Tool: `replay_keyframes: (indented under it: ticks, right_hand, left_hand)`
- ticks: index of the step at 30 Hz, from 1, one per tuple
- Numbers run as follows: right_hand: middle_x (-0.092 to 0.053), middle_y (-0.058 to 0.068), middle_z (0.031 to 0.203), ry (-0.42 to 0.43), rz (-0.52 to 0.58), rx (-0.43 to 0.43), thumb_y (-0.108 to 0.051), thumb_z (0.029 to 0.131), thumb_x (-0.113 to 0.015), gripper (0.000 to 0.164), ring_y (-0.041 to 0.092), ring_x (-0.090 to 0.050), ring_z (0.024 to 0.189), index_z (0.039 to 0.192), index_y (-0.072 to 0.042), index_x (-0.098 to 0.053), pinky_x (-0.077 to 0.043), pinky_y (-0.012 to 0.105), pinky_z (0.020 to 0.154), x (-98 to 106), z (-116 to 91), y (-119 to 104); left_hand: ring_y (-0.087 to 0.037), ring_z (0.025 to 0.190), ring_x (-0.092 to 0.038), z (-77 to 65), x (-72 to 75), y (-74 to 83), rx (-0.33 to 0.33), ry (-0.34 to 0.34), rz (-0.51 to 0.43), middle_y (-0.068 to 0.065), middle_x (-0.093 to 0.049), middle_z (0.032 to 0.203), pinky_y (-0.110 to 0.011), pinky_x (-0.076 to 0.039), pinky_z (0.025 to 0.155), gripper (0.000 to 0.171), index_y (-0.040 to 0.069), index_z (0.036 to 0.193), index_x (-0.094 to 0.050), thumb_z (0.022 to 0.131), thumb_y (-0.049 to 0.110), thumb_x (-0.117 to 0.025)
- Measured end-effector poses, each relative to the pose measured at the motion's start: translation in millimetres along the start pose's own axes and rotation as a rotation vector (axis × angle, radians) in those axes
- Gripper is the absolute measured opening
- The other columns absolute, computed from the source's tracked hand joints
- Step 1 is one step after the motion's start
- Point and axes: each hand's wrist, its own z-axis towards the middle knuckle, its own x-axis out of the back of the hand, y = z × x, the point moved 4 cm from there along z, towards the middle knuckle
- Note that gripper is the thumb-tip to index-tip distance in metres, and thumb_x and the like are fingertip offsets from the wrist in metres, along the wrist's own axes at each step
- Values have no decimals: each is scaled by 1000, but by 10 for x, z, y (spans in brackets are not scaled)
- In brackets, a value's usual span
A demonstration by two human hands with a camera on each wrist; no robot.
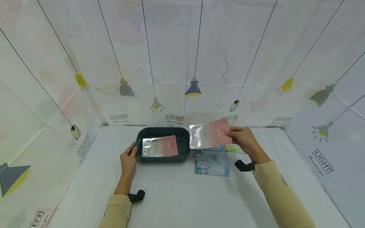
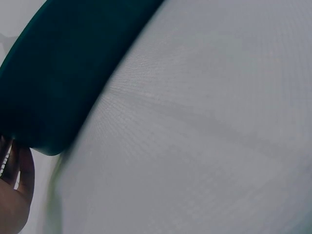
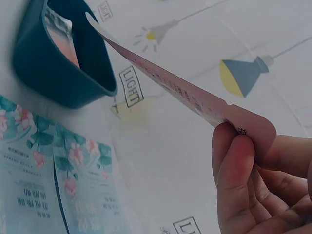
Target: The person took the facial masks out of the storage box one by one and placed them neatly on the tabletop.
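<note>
My right hand (image 1: 242,136) pinches a pink-and-silver foil sachet (image 1: 209,134) by its pink right end, raised just right of a dark teal tub (image 1: 162,160). Seen edge-on in the right wrist view, the sachet (image 3: 170,85) bends slightly between thumb and fingers. Inside the tub lies a similar pink-and-silver sachet (image 1: 160,146). My left hand (image 1: 129,160) holds the tub's left end; in the left wrist view, its fingers (image 2: 27,170) meet the tub's end wall, their far side partly hidden.
Blue floral sachets (image 1: 211,163) lie on the white cloth right of the tub, overlapping. A green-yellow sachet (image 1: 235,148) shows partly beneath the right hand. Behind stands a white curtain (image 1: 171,63) printed with lamps. Each wrist wears a black camera band (image 1: 245,165).
</note>
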Motion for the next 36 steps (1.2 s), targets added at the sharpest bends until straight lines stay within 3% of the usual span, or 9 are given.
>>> replay_keyframes:
  ticks: [7,24,36]
  right_hand:
    - [-65,-10,91,19,-9,-54,-22,96,-63,55,7,-66,79,137,9,-45,-57,19,76,197,-99,176]
    - [-66,-14,86,63,16,-137,-22,96,-62,53,5,-64,78,136,9,-45,-56,20,73,628,-302,628]
    - [-65,-13,86,73,-78,-209,-23,96,-62,59,6,-62,79,139,10,-40,-56,22,73,877,-364,885]
  left_hand:
    - [-22,125,-53,9,-17,-8,4,11,-2,-15,-55,142,0,-46,78,39,2,137,-54,101,17,-51]
    - [-21,128,-52,10,-12,3,20,4,-7,-13,-54,143,-1,-46,80,39,3,138,-54,102,17,-51]
    - [-23,129,-51,-1,-5,15,29,-2,-35,-15,-52,144,-16,-51,93,40,2,139,-53,102,18,-51]
